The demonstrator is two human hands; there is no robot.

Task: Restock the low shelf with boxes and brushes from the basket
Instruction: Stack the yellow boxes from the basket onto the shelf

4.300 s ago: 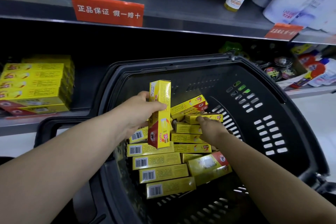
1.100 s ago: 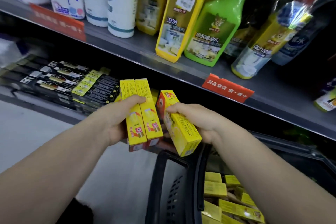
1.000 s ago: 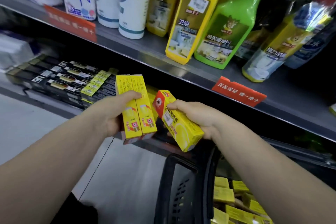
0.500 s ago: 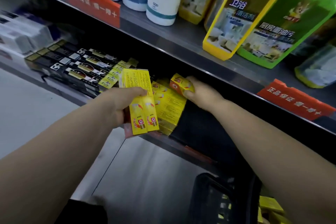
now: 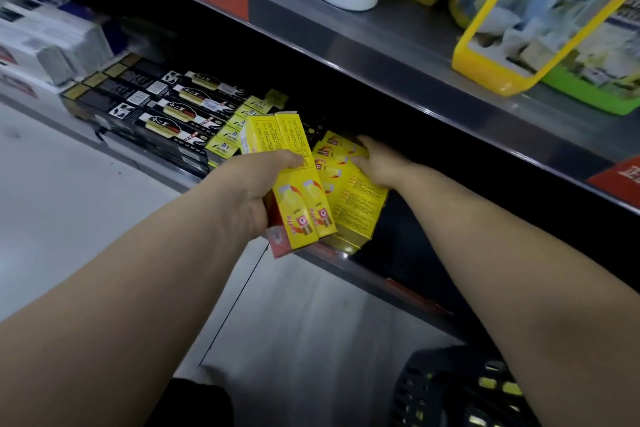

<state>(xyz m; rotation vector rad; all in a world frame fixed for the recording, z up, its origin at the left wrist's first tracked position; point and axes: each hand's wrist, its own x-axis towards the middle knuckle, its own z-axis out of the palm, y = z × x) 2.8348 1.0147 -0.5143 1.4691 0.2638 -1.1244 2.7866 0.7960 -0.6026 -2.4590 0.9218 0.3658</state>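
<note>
Black boxes [image 5: 162, 107] fill the low shelf [image 5: 363, 272] at left. Next, the left hand [image 5: 242, 194] grips several yellow boxes [image 5: 294, 191] just before the shelved yellow stack [image 5: 353, 204]. The right hand [image 5: 379, 165] lies atop that stack; whether it grips anything is unclear. The basket [image 5: 446, 392] sits lower right.

left hand [image 5: 249, 191] grips two yellow boxes [image 5: 294, 180] | right hand [image 5: 379, 163] touches shelved stack [image 5: 358, 208] | basket [image 5: 429, 392] bottom right
</note>
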